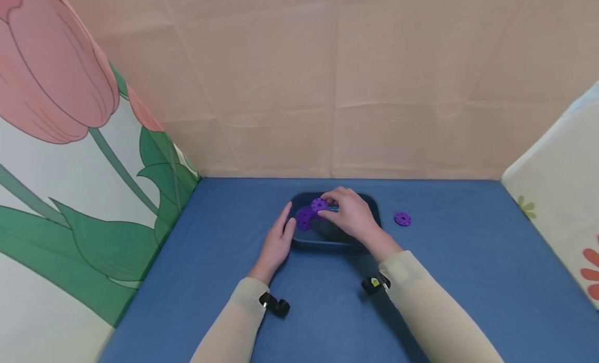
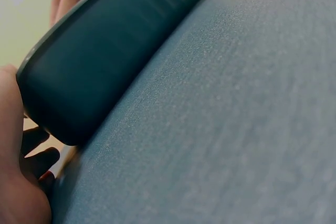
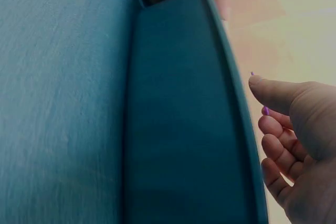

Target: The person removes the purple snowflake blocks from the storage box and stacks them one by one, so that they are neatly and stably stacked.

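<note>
A dark blue rectangular tray sits on the table between the hands. My left hand rests against the tray's left side, fingers extended along its outer wall; the left wrist view shows that wall close up. Over the tray, my right hand pinches a purple notched disc between thumb and fingers. Only a thin purple edge of the disc shows in the right wrist view. More purple discs lie inside the tray at its left end, partly overlapped by the held one.
Another purple disc lies flat on the blue tablecloth, to the right of the tray. A beige cloth hangs behind the table. Floral-printed cloths stand at the left and right sides.
</note>
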Motion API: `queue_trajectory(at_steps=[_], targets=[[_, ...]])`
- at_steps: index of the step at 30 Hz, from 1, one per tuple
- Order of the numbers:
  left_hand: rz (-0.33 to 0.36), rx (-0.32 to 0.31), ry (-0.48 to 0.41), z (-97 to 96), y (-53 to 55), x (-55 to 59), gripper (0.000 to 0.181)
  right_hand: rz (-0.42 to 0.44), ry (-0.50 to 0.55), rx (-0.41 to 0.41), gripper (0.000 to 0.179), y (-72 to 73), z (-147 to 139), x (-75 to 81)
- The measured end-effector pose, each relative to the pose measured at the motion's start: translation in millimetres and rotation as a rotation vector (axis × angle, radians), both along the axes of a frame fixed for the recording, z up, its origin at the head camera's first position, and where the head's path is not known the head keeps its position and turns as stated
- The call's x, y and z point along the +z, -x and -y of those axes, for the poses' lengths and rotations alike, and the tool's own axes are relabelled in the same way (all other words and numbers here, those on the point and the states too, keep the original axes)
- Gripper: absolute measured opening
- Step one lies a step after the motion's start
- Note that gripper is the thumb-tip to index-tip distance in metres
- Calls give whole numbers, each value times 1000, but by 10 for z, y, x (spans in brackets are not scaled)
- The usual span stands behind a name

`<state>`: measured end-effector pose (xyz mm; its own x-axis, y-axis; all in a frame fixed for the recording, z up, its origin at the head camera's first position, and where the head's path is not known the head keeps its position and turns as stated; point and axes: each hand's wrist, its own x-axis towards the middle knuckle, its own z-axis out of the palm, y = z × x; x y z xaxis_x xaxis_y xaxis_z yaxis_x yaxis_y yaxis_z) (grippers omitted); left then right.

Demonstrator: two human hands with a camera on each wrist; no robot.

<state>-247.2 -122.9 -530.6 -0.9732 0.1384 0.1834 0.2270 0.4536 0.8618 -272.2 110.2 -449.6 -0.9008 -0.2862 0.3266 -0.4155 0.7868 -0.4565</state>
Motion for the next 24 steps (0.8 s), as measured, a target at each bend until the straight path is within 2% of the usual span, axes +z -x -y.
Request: queue_trajectory(at_steps=[10, 18, 24], targets=[[9, 3, -7, 2, 4, -14, 52, -18, 92, -86, 42, -177, -319, 80], [11, -9, -15, -1, -5, -15, 51, -46, 184, -147, 41, -296, -566, 58], [18, -4, -15, -4, -10, -5, 52, -69, 225, -209, 45, -322, -751, 25]])
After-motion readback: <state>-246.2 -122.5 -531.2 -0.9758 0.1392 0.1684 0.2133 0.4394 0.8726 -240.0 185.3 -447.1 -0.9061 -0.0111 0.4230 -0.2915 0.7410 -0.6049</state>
